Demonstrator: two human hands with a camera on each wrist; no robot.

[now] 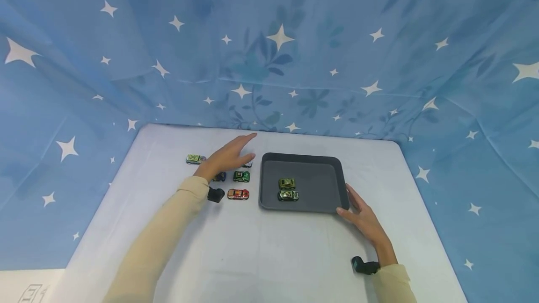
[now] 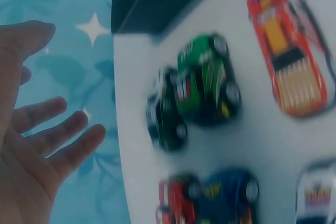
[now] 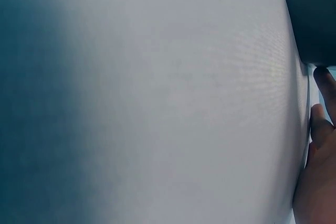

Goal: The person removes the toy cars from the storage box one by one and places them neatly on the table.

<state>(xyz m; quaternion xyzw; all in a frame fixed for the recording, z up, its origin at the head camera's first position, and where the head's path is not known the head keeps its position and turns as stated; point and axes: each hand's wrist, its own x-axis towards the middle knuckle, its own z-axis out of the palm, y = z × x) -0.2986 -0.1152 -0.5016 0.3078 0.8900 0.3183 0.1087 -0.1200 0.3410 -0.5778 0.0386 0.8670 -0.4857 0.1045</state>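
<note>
My left hand (image 1: 227, 157) hovers with fingers spread over a group of toy cars. In the left wrist view it holds nothing. Below and around it are a green toy car (image 1: 242, 176), a red and orange toy car (image 1: 238, 194), a dark blue toy car (image 1: 220, 176) and a yellow-green toy car (image 1: 195, 159). A white toy car (image 1: 247, 164) is partly hidden by the hand. My right hand (image 1: 365, 219) touches the near right corner of a dark grey tray (image 1: 320, 181), thumb at the front and fingers along the side.
Inside the tray sit an olive toy car (image 1: 287, 183) and a green camouflage toy car (image 1: 288, 195), side by side. The white table (image 1: 252, 256) meets a blue star-patterned cloth (image 1: 294, 74) at its back and sides.
</note>
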